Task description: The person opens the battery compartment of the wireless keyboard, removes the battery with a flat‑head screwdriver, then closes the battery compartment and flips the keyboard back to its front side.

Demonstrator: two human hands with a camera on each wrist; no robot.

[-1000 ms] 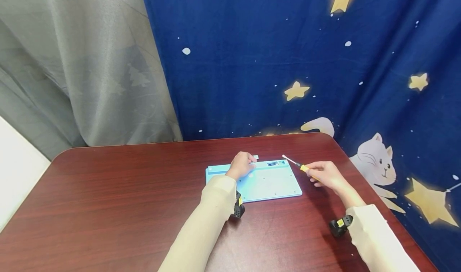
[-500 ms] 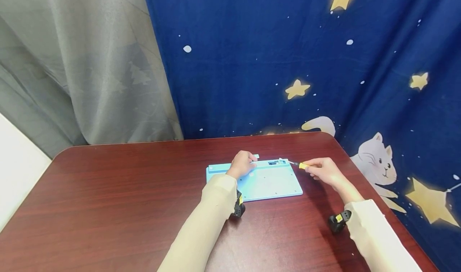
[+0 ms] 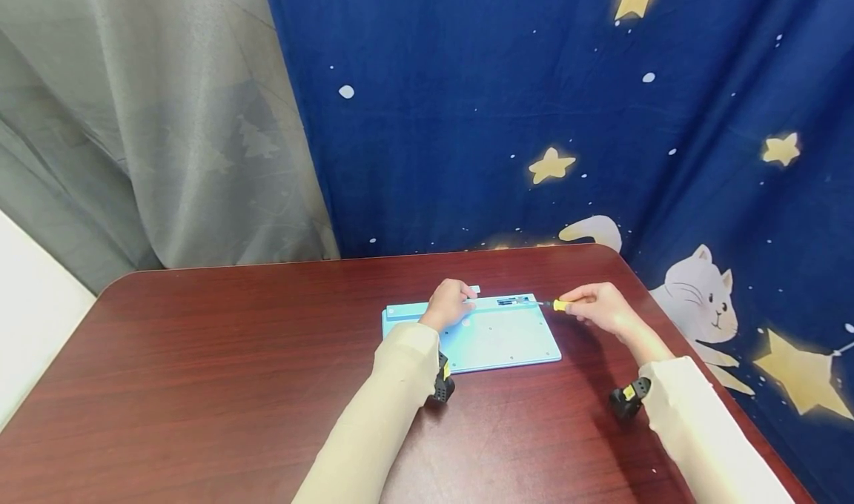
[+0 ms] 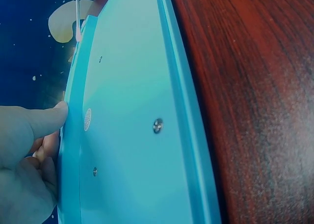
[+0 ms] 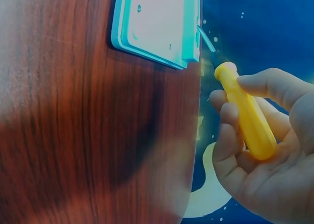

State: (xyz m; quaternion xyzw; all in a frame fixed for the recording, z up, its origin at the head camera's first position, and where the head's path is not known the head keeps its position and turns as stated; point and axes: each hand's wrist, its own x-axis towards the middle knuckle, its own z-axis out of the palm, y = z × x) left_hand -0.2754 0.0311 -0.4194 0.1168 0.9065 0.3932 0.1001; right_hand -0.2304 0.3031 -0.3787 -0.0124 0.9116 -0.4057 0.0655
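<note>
A light blue keyboard (image 3: 500, 341) lies with its screwed underside up. Its battery compartment (image 3: 512, 301) is uncovered at the far right, with dark shapes inside. My left hand (image 3: 447, 305) grips the raised far edge, thumb on top and fingers curled behind it, as the left wrist view shows. A small pale piece (image 3: 475, 289) shows just past those fingers; whether they touch it I cannot tell. My right hand (image 3: 599, 307) holds a screwdriver (image 5: 248, 113) by its yellow handle. The shaft points left, its tip at the compartment; exact contact is too small to tell.
The dark red wooden table (image 3: 233, 356) extends well to the left and in front of the keyboard. Its right edge runs close by my right forearm. Behind hang a grey curtain (image 3: 180, 118) and a blue starry curtain (image 3: 434, 118).
My right hand has moved slightly up, bringing the screwdriver from beyond the keyboard's corner to the battery compartment, its shaft now nearly level. My left hand and the keyboard have stayed in place.
</note>
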